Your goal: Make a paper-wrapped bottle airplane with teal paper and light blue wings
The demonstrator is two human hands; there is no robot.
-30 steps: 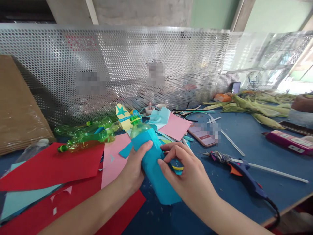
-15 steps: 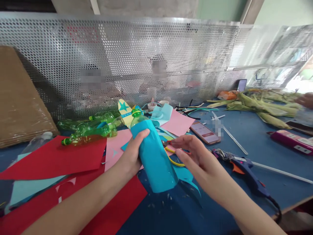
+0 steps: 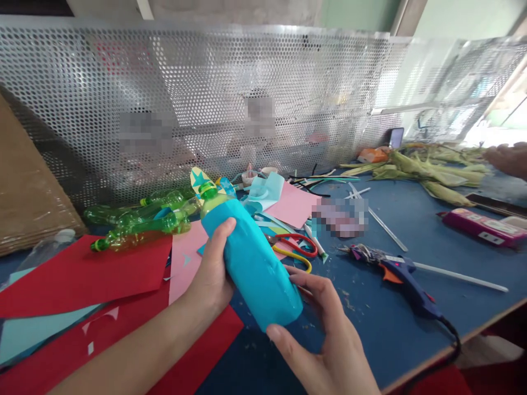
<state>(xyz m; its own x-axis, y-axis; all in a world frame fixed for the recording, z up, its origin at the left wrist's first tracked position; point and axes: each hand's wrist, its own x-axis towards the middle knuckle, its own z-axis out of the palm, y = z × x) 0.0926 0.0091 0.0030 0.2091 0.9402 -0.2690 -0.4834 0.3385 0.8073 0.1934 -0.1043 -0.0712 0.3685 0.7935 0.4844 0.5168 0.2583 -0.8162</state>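
A green-capped plastic bottle [image 3: 209, 202] wrapped in blue paper [image 3: 255, 258] leans over the table, its cap pointing away and to the left. My left hand [image 3: 214, 269] is closed around its upper side, thumb lying across the wrap. At the bottle's base, my right hand [image 3: 325, 323] curves round the lower end, fingertips at the right edge and thumb at the bottom rim. Just beyond the bottle, scissors [image 3: 302, 245] with red and yellow handles lie on the table, their blades partly hidden behind it.
A glue gun [image 3: 405, 274] with its cord lies to the right, near a purple box [image 3: 480, 226]. Red paper [image 3: 102, 269] and green bottles [image 3: 144, 227] cover the left. Corn husks [image 3: 432, 170] and another person's hand [image 3: 508, 159] are at the far right.
My right hand has left the scissors and come down to the bottle's base. The bottle, in my left hand, has tilted slightly more to the left at its cap end.
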